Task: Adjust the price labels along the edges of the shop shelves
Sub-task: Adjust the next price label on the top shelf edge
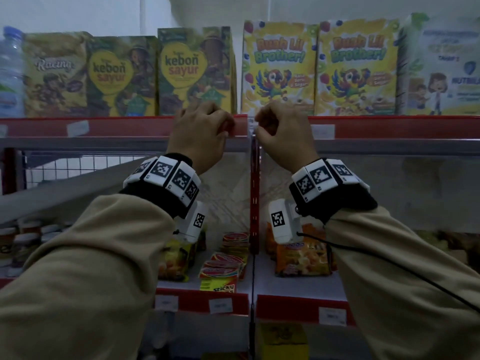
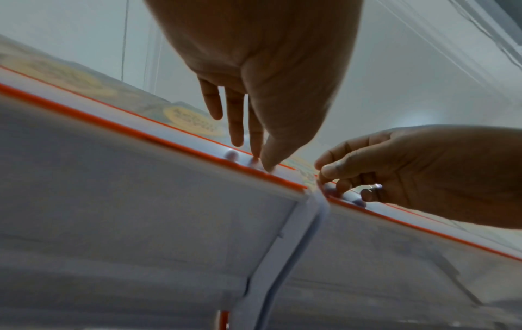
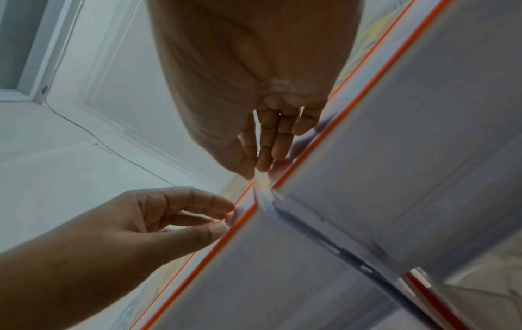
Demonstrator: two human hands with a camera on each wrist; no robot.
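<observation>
A dim shop aisle: cereal boxes (image 1: 194,71) stand along a grey metal shelf whose red plastic label strip (image 1: 124,127) runs level, left to right. At the seam between two shelf sections, the left hand (image 1: 201,131) presses thumb and fingertips (image 2: 255,159) together on the strip's end. The right hand (image 1: 281,131) pinches a small white price label (image 1: 252,126) at the neighbouring strip's end; its orientation is unclear.
</observation>
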